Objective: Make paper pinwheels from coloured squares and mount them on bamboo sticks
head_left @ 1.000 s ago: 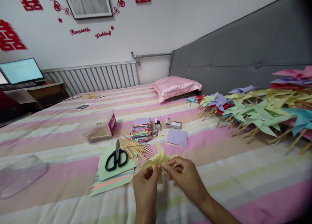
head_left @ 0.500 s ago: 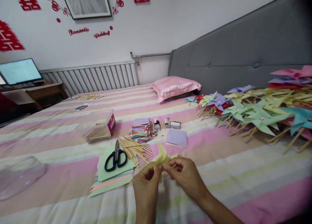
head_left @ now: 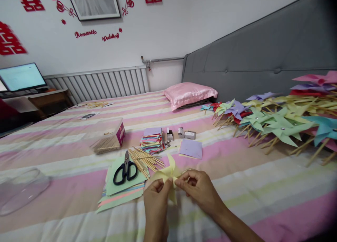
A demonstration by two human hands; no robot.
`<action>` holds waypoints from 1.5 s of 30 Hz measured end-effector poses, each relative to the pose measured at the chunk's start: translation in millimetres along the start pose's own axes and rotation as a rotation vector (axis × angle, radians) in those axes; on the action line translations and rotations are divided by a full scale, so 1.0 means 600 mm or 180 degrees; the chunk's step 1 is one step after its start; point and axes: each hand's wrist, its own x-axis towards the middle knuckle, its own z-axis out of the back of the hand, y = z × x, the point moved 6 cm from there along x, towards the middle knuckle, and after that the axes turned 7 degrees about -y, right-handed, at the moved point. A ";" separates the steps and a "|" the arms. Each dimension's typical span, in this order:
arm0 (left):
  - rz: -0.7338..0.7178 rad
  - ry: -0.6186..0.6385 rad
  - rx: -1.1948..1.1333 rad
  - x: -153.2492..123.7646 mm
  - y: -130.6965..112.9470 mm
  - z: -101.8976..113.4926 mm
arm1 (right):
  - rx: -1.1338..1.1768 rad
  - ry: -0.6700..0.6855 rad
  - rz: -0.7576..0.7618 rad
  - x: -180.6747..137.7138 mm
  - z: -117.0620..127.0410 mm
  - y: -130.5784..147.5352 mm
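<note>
A yellow paper pinwheel (head_left: 170, 171) with folded blades is held above the bed, near the front. My left hand (head_left: 158, 196) pinches it close to its centre, thumb on top. From the other side, my right hand (head_left: 196, 187) is closed, its thumb and forefinger gripping the paper by the centre; the fingertips hide whatever lies between them. Just beyond and to the left are loose wooden sticks (head_left: 146, 160) and dark-handled scissors (head_left: 125, 172), which lie on stacked coloured paper sheets (head_left: 121, 196).
Finished pinwheels (head_left: 276, 126) on sticks are heaped at right. Behind the hands are purple paper squares (head_left: 191, 149), a stack of coloured paper (head_left: 152, 140), small boxes (head_left: 189, 135) and metal pins (head_left: 168, 143). A clear tub (head_left: 107, 140) of sticks and a transparent lid (head_left: 23, 191) lie leftward.
The yellow paper has turned in my hands and its blades now spread out more, one pointing down below the fingers. Both hands keep almost the same place.
</note>
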 end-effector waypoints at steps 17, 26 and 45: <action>-0.0050 -0.0481 0.0033 0.015 -0.014 0.035 | -0.0813 -0.0629 0.0286 0.061 0.051 -0.037; 0.0021 -0.0487 -0.0165 0.020 -0.016 0.040 | -0.2156 -0.0469 0.0696 0.138 0.011 -0.047; 0.0108 -0.0433 -0.0255 0.028 -0.020 0.049 | -0.3590 -0.0299 0.0826 0.222 -0.053 -0.085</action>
